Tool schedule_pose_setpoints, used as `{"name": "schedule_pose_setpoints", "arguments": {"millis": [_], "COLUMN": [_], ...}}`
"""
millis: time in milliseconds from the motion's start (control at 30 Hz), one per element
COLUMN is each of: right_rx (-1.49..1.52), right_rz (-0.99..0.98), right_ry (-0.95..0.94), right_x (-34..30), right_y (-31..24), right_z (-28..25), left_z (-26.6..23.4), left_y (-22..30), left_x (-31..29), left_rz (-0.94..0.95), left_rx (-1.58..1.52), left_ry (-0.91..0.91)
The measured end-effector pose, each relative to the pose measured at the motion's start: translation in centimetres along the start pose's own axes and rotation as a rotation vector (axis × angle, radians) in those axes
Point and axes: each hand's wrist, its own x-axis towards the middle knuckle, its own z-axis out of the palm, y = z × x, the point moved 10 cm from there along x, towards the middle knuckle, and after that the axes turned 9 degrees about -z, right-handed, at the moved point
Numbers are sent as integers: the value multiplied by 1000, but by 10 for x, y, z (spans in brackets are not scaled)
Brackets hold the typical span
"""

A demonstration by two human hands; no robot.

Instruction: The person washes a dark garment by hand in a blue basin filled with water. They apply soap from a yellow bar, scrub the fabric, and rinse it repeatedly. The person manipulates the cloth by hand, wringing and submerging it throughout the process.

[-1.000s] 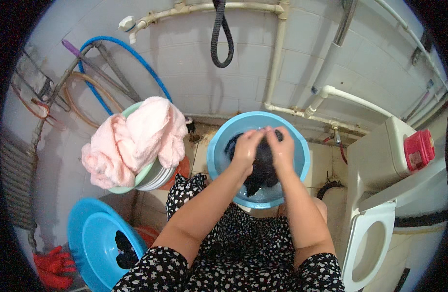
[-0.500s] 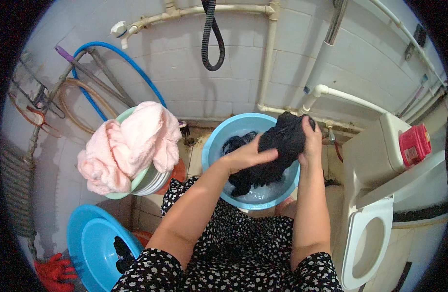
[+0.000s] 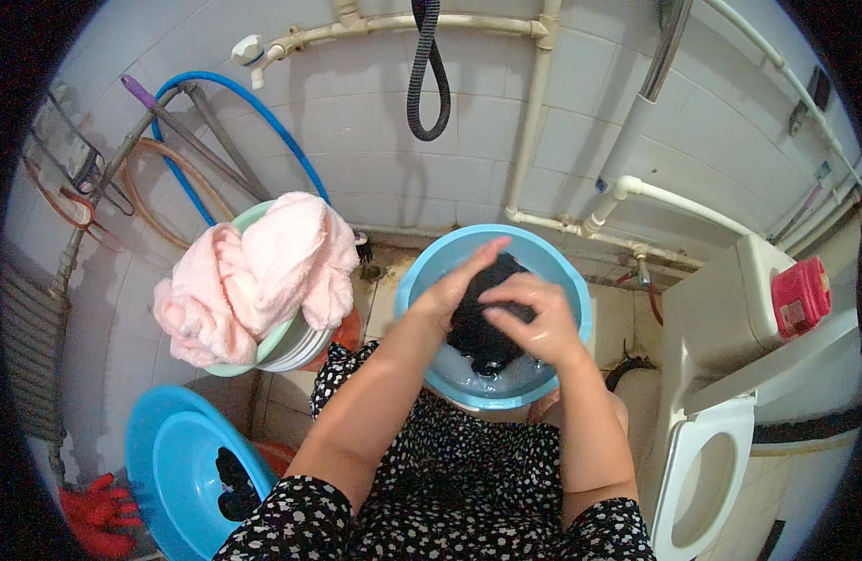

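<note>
A bunched black cloth garment [image 3: 487,332] lies in the soapy water of a round light-blue basin [image 3: 573,290]. My left hand [image 3: 457,285] rests along the garment's left side, its fingers stretched out flat and pointing away from me. Over the garment's right part is my right hand [image 3: 536,316], thumb and fingers apart and pointing left. Neither hand is closed round the cloth. Whether the right fingertips touch it I cannot tell.
Pink fluffy fabric [image 3: 262,280] heaps over a bucket on the left. Below stands another blue basin [image 3: 159,467] holding a black item [image 3: 234,486], with red gloves [image 3: 101,514] beside it. A toilet [image 3: 707,467] stands right; a black hose [image 3: 429,84] hangs ahead.
The black garment has gone from being held up above the basin down into the water. Both hands have lowered with it and loosened, the right moving left over the cloth.
</note>
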Motion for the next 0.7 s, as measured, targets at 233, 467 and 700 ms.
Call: {"name": "schedule_pose_setpoints", "arguments": {"millis": [233,467,700], "right_rx": [-353,-600,-665], "right_rz": [201,-77,278], "right_ry": [466,242,343], "right_x": [0,-1,-2], "right_y": [36,-28,38], "right_z": [-33,36,-7], "left_z": [-14,-36,-20], "left_y": [-10,19,-19], "left_x": [1,-6,-8], "left_rz": [66,328,275], "left_rx": [-221,142,-178], "left_ry": [232,475,494]}}
